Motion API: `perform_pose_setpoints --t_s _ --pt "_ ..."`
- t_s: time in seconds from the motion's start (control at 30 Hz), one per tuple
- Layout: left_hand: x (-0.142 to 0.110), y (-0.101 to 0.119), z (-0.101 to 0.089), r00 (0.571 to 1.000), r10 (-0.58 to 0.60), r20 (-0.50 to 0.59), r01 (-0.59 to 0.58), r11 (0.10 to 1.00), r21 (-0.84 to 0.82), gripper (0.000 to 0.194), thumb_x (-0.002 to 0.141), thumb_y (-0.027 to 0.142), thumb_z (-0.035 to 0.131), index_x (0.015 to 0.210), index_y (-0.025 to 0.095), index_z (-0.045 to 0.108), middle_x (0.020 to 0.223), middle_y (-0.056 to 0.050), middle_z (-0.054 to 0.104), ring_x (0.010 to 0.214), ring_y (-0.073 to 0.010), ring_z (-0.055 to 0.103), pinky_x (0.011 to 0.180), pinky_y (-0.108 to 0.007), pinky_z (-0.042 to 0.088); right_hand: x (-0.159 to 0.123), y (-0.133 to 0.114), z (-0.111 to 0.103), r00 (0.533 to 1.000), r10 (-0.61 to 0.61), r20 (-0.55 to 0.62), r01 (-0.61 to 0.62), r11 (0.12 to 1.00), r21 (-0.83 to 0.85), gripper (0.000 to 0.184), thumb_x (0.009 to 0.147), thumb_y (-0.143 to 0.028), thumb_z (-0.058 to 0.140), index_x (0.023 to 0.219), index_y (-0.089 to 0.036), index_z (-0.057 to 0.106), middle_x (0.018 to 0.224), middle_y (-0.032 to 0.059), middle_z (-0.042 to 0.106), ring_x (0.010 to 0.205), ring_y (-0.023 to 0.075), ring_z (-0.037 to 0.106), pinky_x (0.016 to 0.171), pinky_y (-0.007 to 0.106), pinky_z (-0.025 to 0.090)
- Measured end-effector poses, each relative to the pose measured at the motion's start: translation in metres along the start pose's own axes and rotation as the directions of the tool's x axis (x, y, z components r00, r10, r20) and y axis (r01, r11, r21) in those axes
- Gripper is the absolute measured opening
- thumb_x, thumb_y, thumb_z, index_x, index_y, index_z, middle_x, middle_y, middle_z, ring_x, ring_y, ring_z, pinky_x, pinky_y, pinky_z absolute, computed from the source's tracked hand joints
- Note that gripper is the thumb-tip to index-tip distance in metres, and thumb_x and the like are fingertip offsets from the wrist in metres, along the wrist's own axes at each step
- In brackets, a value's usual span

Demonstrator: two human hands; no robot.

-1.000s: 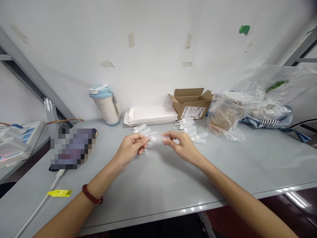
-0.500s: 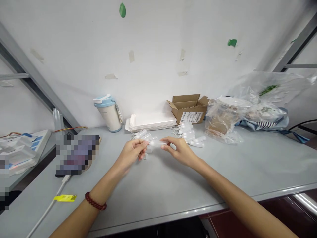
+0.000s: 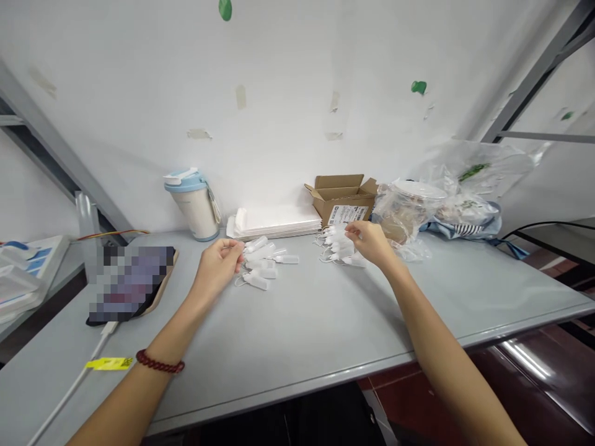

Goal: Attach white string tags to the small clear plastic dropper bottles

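Note:
Several small translucent plastic bottles (image 3: 263,264) with white caps and thin loops lie in a loose group left of centre. My left hand (image 3: 219,265) is at this group's left edge, fingers closed together; what they pinch, if anything, is hidden. A second cluster of similar bottles (image 3: 341,249) lies to the right, in front of the cardboard box. Over its right side, my right hand (image 3: 369,241) has thumb and fingertips drawn together at the upper bottles. Whether a bottle is between them cannot be made out.
Behind the bottles, against the wall, are a flat white stack (image 3: 279,223), an open cardboard box (image 3: 344,198) and a blue-lidded cup (image 3: 193,204). Clear plastic bags (image 3: 404,217) lie right. A phone (image 3: 139,285) with a white cable (image 3: 65,396) is left on the grey table (image 3: 288,347).
Both hands were together at one small bottle in the middle. They have parted: the left moved left to the left group, the right moved right to the other cluster. The view shifted slightly.

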State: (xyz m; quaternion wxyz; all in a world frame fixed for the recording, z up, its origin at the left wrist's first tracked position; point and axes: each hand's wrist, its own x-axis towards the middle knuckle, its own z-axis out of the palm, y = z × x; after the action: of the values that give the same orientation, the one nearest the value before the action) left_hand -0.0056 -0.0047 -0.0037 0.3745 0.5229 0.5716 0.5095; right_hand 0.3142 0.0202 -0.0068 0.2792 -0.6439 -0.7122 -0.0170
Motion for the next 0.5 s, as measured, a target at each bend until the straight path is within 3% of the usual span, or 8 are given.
perform_pose_setpoints --t_s 0.23,0.5 --pt "-0.008 -0.001 0.005 0.991 0.012 0.132 -0.016 0.999 0.035 0.024 0.073 0.040 0.062 0.073 0.018 0.054 0.055 0.005 0.052 0.045 -0.0079 0.044 0.045 -0.020 0.034 -0.008 -0.006 -0.012 0.937 0.020 0.348 -0.021 1.000 -0.002 0.016 0.072 -0.012 0.061 0.085 -0.018 0.069 0.089 0.0057 0.069 0.083 0.0188 0.062 0.067 0.025 0.043" --pt "-0.011 -0.003 0.011 0.982 0.015 0.188 -0.021 0.999 0.029 0.027 0.072 0.044 0.061 0.075 0.018 0.053 0.055 0.006 0.052 0.043 -0.0086 0.043 0.045 -0.022 0.032 -0.010 -0.012 0.006 0.930 -0.087 0.357 0.102 0.995 -0.023 0.021 0.066 -0.010 0.066 0.083 -0.020 0.071 0.089 0.0052 0.070 0.085 0.0207 0.061 0.068 0.027 0.044"
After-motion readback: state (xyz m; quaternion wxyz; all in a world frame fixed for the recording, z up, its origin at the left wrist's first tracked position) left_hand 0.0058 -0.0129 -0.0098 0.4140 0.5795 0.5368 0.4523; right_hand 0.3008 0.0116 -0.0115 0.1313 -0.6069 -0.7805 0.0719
